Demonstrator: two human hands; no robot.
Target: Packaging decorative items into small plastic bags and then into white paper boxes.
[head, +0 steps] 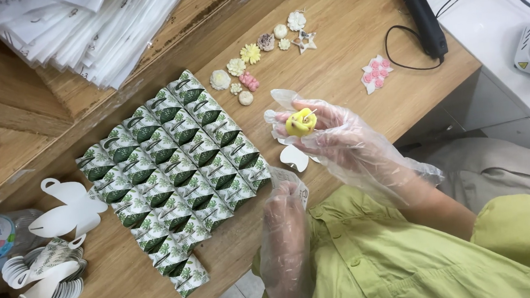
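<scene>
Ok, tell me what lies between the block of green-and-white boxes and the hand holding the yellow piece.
In the head view, a flat white card cutout lies on the wooden table between the boxes and the right hand holding the yellow piece.

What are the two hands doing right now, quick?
Left hand: in a clear glove, fingers curled by the folded leaf-print boxes; whether it holds anything cannot be told.
Right hand: gloved, fingers closed around a small yellow candle.

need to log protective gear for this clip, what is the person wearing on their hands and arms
Both the left hand and the right hand wear loose, crinkly, see-through plastic gloves with baggy cuffs at the wrists. Above that, a light green button-up shirt with short sleeves; forearms are uncovered.
</scene>
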